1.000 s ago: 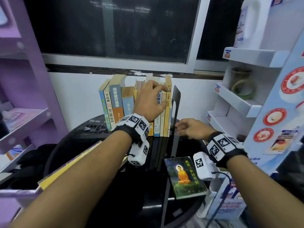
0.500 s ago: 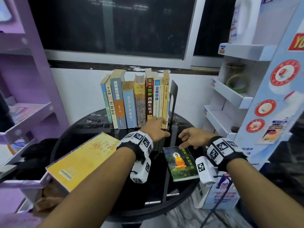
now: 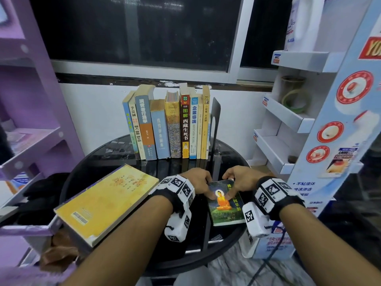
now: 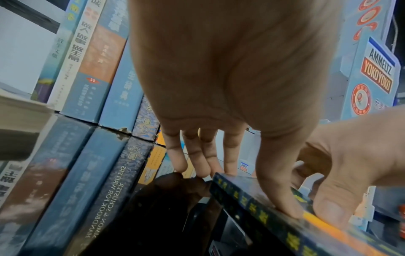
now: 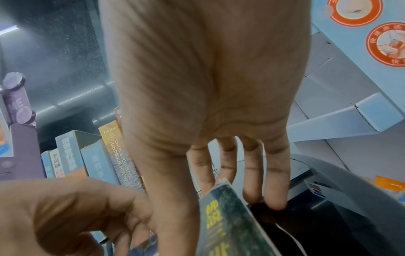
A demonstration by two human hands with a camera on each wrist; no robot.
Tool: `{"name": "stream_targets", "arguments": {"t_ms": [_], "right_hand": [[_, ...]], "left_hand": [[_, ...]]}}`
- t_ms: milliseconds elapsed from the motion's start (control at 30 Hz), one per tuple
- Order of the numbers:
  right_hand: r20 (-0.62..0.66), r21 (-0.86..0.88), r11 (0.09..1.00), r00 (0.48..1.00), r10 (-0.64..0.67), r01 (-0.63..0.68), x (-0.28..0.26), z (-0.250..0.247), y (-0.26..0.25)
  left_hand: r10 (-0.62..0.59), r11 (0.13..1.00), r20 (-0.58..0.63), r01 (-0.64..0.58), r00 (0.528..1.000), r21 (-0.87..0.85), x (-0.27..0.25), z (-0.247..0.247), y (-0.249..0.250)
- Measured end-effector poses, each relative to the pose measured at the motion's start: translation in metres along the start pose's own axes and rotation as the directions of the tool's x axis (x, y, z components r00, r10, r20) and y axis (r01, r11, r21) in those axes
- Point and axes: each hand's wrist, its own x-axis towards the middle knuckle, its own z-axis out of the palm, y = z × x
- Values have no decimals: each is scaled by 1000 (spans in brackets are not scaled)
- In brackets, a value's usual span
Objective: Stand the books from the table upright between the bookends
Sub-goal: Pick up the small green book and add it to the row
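Observation:
A small green book (image 3: 225, 211) with an orange seated figure on its cover lies near the front right of the round black table (image 3: 115, 153). Both hands hold its far end. My left hand (image 3: 203, 187) has its thumb (image 4: 278, 190) on the cover and its fingers over the far edge. My right hand (image 3: 233, 186) does the same from the right, fingers (image 5: 274, 190) reaching past the book (image 5: 228, 225). A row of upright books (image 3: 171, 126) stands at the back against a black bookend (image 3: 215, 120). A large yellow book (image 3: 107, 201) lies flat at the left.
A purple shelf unit (image 3: 31, 141) stands left of the table, and the yellow book's near end overhangs the table toward it. A white and blue display rack (image 3: 288, 120) stands at the right. A wall with a dark window is behind the row.
My left hand has come down from the top of the upright row to the small green book. My right hand has slid from beside the bookend onto the same book.

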Motion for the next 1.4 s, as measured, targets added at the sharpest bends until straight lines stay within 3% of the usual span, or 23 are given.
{"name": "stream_targets", "arguments": {"t_ms": [300, 467, 633, 867, 1000, 1167, 1233, 1400], "right_hand": [[-20, 12, 999, 999, -49, 50, -1, -5, -1], [-123, 40, 993, 987, -106, 112, -1, -7, 0], [-261, 93, 983, 957, -131, 159, -2, -14, 0], [-393, 149, 957, 903, -172, 248, -2, -22, -4], [-508, 128, 953, 843, -175, 275, -1, -23, -7], [-737, 132, 969, 675, -44, 208, 3, -15, -11], [-771, 147, 970, 636, -10, 193, 4, -14, -13], [-690, 119, 966, 719, -87, 231, 6, -10, -20]], "left_hand": [[5, 992, 4, -5, 1000, -127, 1, -4, 2], [10, 959, -62, -27, 998, -281, 0, -8, 0], [8, 809, -59, -41, 998, -586, 0, -13, -4], [14, 708, -98, -79, 995, -702, -2, -22, -1], [-10, 644, -180, -131, 984, -753, -2, -26, 3], [-59, 608, -309, -212, 949, -766, -1, -28, 8], [-69, 614, -369, -252, 927, -748, 0, -27, 9], [-90, 556, -414, -299, 906, -776, 3, -25, 15]]}}
